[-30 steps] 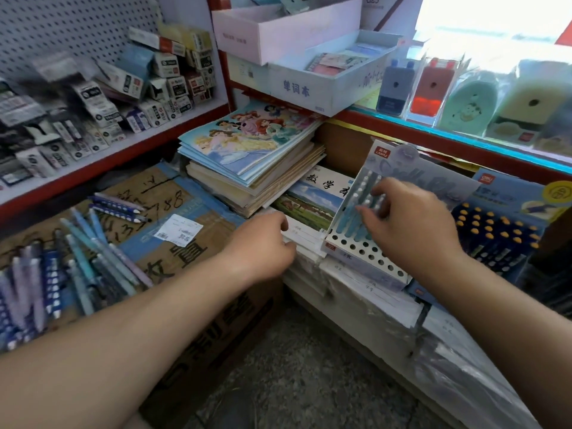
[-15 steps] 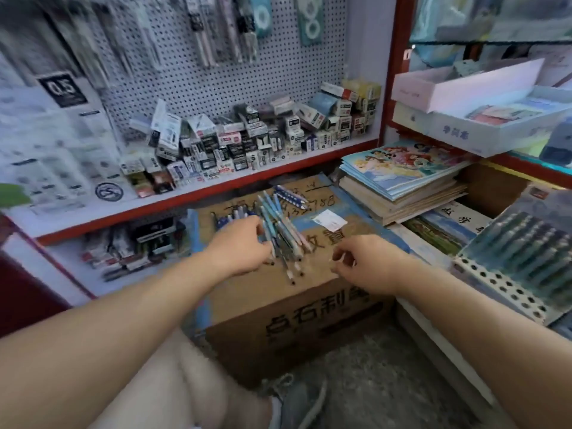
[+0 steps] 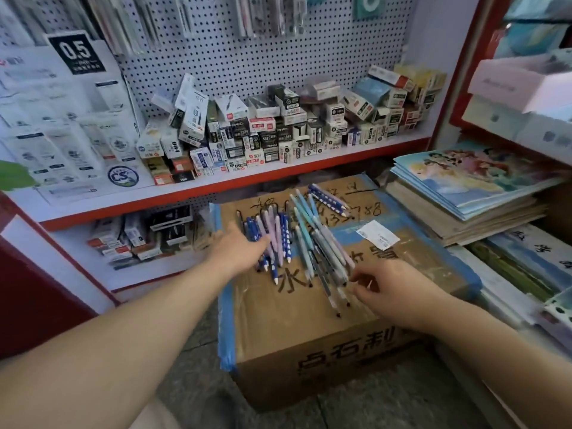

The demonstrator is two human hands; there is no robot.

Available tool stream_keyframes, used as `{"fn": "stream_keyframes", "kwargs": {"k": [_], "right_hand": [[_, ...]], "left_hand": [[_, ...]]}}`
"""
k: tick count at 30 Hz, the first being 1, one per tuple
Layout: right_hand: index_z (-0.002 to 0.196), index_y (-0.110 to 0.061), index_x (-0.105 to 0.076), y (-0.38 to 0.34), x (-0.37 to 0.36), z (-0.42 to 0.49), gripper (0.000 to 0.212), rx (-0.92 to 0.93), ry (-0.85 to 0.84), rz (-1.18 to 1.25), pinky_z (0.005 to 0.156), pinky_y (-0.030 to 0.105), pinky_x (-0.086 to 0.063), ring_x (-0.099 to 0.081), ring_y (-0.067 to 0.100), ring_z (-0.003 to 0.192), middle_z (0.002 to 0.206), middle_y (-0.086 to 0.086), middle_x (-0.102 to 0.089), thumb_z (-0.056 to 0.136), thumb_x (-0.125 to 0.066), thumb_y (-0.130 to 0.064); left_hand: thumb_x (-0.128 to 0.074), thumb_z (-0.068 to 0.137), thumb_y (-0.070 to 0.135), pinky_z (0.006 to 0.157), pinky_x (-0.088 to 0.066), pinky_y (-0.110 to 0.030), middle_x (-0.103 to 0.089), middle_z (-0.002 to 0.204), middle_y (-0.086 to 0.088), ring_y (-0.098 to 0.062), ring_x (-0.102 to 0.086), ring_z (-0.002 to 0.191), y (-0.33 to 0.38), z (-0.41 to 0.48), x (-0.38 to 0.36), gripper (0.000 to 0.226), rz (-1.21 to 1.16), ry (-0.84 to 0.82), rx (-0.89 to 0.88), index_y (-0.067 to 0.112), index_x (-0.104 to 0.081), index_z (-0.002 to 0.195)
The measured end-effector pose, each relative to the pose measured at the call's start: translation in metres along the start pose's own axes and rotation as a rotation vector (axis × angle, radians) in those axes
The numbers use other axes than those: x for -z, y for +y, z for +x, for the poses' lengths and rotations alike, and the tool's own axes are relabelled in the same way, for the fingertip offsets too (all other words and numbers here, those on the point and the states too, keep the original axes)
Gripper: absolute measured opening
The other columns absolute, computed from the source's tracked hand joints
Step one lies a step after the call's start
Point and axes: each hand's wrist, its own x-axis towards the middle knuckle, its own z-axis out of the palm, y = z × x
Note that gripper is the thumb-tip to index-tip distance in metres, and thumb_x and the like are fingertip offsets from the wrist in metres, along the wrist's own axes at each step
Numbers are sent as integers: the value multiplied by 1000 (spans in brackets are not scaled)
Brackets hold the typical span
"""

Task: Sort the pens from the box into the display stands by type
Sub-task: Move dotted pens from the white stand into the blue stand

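Observation:
A taped cardboard box (image 3: pixel 297 329) stands on the floor with several loose pens on its top. Dark blue and lilac dotted pens (image 3: pixel 274 233) lie at the left of the pile, pale blue and grey pens (image 3: pixel 322 243) at the right, and two dark blue dotted ones (image 3: pixel 328 196) lie apart at the back. My left hand (image 3: pixel 240 247) lies flat with straight fingers on the left group. My right hand (image 3: pixel 387 289) has curled fingers at the near tips of the pale pens; no pen is plainly held. A corner of a white display stand (image 3: pixel 558 311) shows at the right edge.
A white shelf with a red edge (image 3: pixel 278 168) carries several small refill boxes in front of a pegboard. A stack of notebooks (image 3: pixel 476 193) sits to the right of the box. A white label (image 3: pixel 377 235) lies on the box top. More boxes fill the lower shelf (image 3: pixel 139 233).
The view has swung left from the display stands to the box. Both hands left the stand and came down onto the pen pile, the left spreading flat over the dark pens.

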Motion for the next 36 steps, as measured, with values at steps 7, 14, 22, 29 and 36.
{"fn": "stream_keyframes", "kwargs": {"k": [7,14,22,29,36], "right_hand": [[106,-36,-66,5,-6,57,15,29,54,33,79,28,-56,-60,-1,85,92,-17,-64,98,-58,-45],[106,-32,-70,19,-6,83,16,10,183,82,79,28,-57,-60,-2,83,90,-18,-66,98,-59,-40],[104,-31,-70,36,-13,90,15,-23,179,96,78,31,-57,-60,-2,82,88,-19,-65,98,-59,-40],[108,-32,-69,37,-16,91,15,-30,173,83,80,29,-57,-60,-2,83,92,-17,-66,99,-59,-39],[107,-31,-69,36,-16,91,16,-15,164,71,78,27,-55,-60,-1,83,90,-17,-65,99,-59,-39]], "left_hand": [[-53,63,96,119,-25,-46,-17,163,-14,-36,-15,150,18,71,-28,139,119,0,-17,10,-3,160],[-69,72,76,108,-43,-42,-46,143,-18,-36,-47,132,33,83,-44,111,102,18,-1,5,-31,148],[-74,86,43,45,-31,-26,-49,64,-5,-20,-51,53,30,79,-44,53,33,26,-83,1,-57,112],[-70,90,37,55,-41,-35,-49,82,-3,-23,-52,68,22,70,-40,43,-21,87,-195,10,-44,110],[-70,93,31,86,-52,-45,-56,126,-9,-21,-51,89,19,63,-41,62,-208,58,-315,10,-40,143]]}}
